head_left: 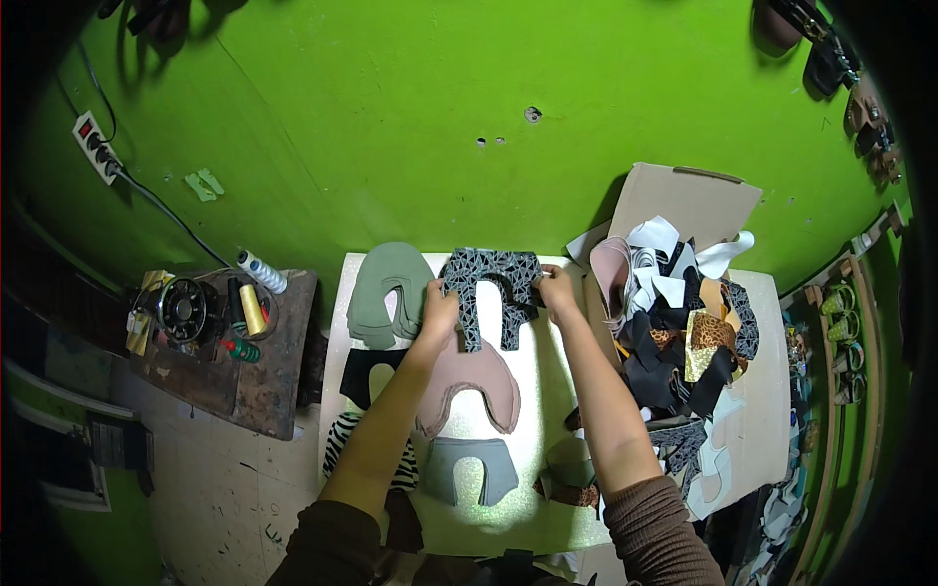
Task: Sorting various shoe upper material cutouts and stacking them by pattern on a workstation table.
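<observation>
Black-and-grey crackle-patterned fabric cut-out piece (489, 288) held up over the white desk (547, 391), near its far edge.

Left hand (437, 314) fingers pinched on its left edge, right hand (557, 290) fingers pinched on its right edge. Below it, one pink curved cut-out (479, 381) and one grey cut-out (471, 471); to the left, one sage-green cut-out (389, 291). At right, one open brown cardboard box (689, 200) tilted against the green wall, spilling mixed scraps (684, 332). Far left, two thread spools (256, 293), one white and one yellow.
</observation>
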Action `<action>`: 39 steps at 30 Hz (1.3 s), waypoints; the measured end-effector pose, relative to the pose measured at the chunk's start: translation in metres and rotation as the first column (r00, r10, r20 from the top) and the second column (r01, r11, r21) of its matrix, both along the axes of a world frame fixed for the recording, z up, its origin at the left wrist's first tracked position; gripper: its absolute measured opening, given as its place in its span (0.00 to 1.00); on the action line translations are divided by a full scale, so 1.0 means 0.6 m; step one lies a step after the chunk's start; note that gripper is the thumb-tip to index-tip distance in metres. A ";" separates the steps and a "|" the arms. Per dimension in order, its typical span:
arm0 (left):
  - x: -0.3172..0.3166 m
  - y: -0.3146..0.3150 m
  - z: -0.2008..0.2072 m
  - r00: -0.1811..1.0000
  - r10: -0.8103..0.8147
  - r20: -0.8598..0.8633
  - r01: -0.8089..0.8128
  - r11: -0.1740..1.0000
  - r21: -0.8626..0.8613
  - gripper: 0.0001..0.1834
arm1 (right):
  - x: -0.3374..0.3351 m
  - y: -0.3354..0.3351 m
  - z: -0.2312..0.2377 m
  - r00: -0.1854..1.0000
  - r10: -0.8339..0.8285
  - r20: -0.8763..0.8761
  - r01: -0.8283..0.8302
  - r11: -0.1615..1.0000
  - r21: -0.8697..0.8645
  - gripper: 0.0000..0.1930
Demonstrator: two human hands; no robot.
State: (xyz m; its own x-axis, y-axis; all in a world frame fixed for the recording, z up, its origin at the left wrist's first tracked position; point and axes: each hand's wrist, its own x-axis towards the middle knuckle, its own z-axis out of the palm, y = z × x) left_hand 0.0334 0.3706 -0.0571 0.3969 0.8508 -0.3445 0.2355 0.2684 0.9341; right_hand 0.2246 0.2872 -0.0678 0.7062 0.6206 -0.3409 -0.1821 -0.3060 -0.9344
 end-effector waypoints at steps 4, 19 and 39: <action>0.009 -0.015 -0.011 0.998 0.031 -0.054 -0.037 0.993 -0.111 0.24 | -0.053 0.000 -0.010 0.828 0.318 0.463 -0.111 0.901 -0.420 0.43; 0.031 -0.015 -0.057 0.987 -0.122 -0.108 0.144 0.961 0.236 0.24 | -0.084 -0.006 -0.062 0.225 0.334 0.915 0.139 0.919 -0.370 0.25; 0.087 0.008 -0.053 0.588 0.089 -0.804 0.620 0.590 0.518 0.43 | -0.046 0.004 -0.046 0.344 0.261 0.902 -0.080 0.965 -0.248 0.21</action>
